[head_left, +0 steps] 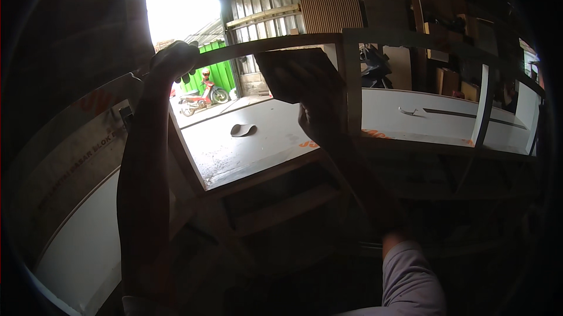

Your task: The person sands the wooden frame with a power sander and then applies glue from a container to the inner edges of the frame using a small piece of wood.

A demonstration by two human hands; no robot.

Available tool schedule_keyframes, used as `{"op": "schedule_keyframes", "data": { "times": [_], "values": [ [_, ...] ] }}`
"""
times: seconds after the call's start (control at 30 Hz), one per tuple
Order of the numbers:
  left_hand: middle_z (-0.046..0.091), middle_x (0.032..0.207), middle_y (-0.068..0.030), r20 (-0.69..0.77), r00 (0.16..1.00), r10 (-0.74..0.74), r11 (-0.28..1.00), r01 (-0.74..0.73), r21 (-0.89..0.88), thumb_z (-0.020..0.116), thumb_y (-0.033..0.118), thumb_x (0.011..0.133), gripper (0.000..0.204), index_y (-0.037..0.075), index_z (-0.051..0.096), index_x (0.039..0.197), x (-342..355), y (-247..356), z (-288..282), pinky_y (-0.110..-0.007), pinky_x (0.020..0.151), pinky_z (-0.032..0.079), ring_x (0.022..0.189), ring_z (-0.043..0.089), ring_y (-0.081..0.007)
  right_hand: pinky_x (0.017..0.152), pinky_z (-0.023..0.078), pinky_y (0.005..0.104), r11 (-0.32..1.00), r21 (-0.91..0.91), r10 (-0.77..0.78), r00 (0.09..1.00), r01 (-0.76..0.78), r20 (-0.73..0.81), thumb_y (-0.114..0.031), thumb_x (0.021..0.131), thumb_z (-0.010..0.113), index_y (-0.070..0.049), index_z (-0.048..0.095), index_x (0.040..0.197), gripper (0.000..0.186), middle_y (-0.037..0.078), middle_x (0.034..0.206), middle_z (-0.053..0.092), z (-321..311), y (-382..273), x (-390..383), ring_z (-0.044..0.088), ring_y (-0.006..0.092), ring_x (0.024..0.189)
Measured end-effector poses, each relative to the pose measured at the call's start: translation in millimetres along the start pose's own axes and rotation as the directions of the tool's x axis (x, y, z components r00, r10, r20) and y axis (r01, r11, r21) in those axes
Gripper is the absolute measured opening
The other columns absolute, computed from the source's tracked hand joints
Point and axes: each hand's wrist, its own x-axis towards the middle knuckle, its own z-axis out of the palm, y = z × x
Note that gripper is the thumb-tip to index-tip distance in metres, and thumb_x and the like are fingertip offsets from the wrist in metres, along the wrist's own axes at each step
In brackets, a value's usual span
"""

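Observation:
My left hand (175, 61) is closed over the top rail (234, 49) of a wooden frame, at its left end. My right hand (316, 114) holds a dark, flat, squarish piece (275, 64) just under that rail, beside an upright post (353, 81); its fingers are in deep shadow against the piece. Behind and below them lies a white panel (229, 158) with a small curved pale piece (243, 130) on it.
The frame continues right to more uprights (484, 105). A printed board (76, 152) curves along the left. Beyond are a red scooter (205, 96) in the bright doorway, a green wall (221, 64), a dark motorbike (375, 70) and leaning boards (396, 67).

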Motion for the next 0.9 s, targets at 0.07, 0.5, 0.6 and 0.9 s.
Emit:
{"op": "schedule_keyframes", "data": {
  "times": [0.07, 0.5, 0.6, 0.9],
  "values": [
    [0.066, 0.067, -0.0083, -0.422, 0.835, 0.354, 0.926, -0.247, 0.286, 0.046, 0.028, 0.099, 0.036, 0.008, 0.07, 0.081, 17.9, -48.5, 10.6, -0.036, 0.063, 0.052, 0.057, 0.063, -0.0236, 0.104, 0.043, 0.0454, 0.986, 0.161, -0.041, 0.998, 0.047, -0.037, 0.011, 0.076, 0.063, -0.012, 0.07, 0.121, 0.051, 0.009, 0.133, 0.064, 2.8, -10.9, 10.8, 0.057, 0.0317, 0.125],
    [0.067, 0.08, -0.0065, -0.905, 0.416, -0.09, 0.899, -0.358, -0.254, 0.061, 0.021, 0.102, 0.025, 0.003, 0.068, 0.086, -175.6, -104.7, 51.9, -0.031, 0.068, 0.05, 0.072, 0.064, -0.0142, 0.105, 0.038, 0.0475, 0.996, -0.065, 0.072, 0.994, -0.066, 0.086, 0.013, 0.069, 0.063, -0.011, 0.07, 0.119, 0.056, 0.01, 0.137, 0.061, 24.2, -35.3, -10.7, 0.053, 0.0305, 0.129],
    [0.069, 0.089, -0.0088, -0.896, 0.405, -0.183, 0.868, -0.361, -0.34, 0.064, 0.027, 0.101, 0.028, 0.0, 0.068, 0.097, -171.2, -124.0, 74.6, -0.031, 0.073, 0.051, 0.083, 0.065, -0.014, 0.106, 0.039, 0.0488, 0.997, -0.046, 0.065, 0.993, -0.061, 0.095, 0.013, 0.07, 0.061, -0.011, 0.069, 0.122, 0.058, 0.01, 0.136, 0.062, 4.0, -53.4, -11.2, 0.055, 0.0315, 0.128],
    [0.067, 0.108, -0.0223, -0.528, 0.792, -0.306, 0.643, -0.237, -0.728, 0.071, 0.049, 0.093, 0.064, -0.008, 0.06, 0.119, -155.7, -108.4, 117.1, -0.042, 0.085, 0.051, 0.099, 0.065, -0.0285, 0.109, 0.034, 0.054, 0.994, -0.09, -0.065, 0.998, 0.067, 0.024, 0.013, 0.065, 0.064, -0.014, 0.069, 0.123, 0.064, 0.008, 0.134, 0.062, 45.5, -97.1, 21.9, 0.053, 0.0321, 0.131]
  ]
}}
